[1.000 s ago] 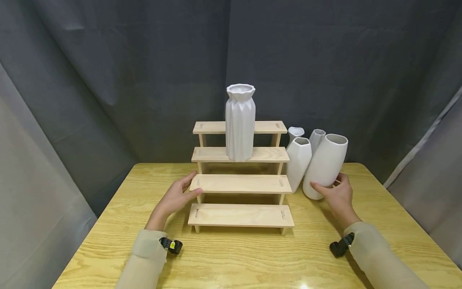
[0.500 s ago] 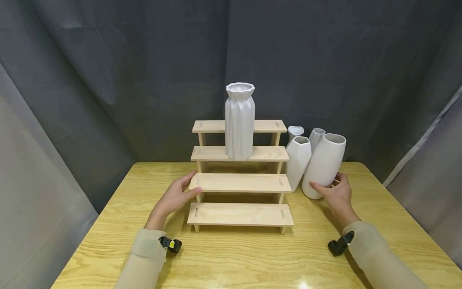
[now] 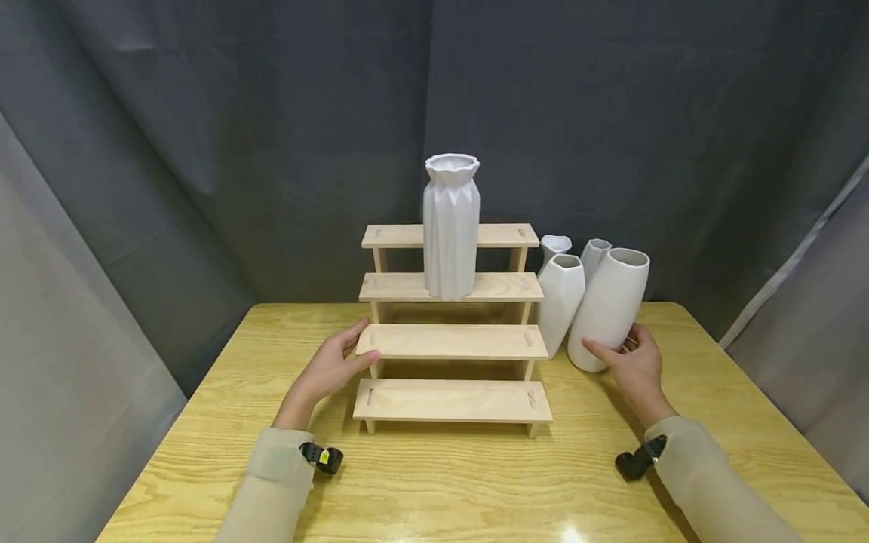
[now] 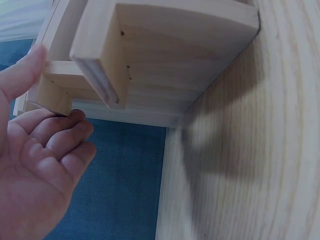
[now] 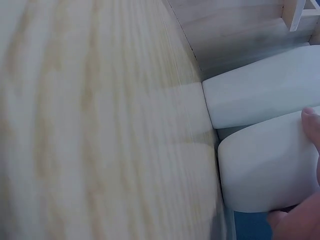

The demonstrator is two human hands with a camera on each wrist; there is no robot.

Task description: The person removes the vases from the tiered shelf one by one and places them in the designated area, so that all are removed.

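Gripping the lower body of a smooth, rounded white ceramic vase (image 3: 609,308), the right hand (image 3: 633,368) wraps thumb and fingers around it on the yellow wood-grain table (image 3: 441,483). The vase lies directly ahead of that hand, mouth up, its long axis near vertical and tilted slightly rightward. The left hand (image 3: 327,371), fingers nearly straight, rests against the left end of the four-tier pale wooden stepped shelf (image 3: 453,343). Farther back, a pleated white vase (image 3: 451,228) stands upright on the shelf's third step.
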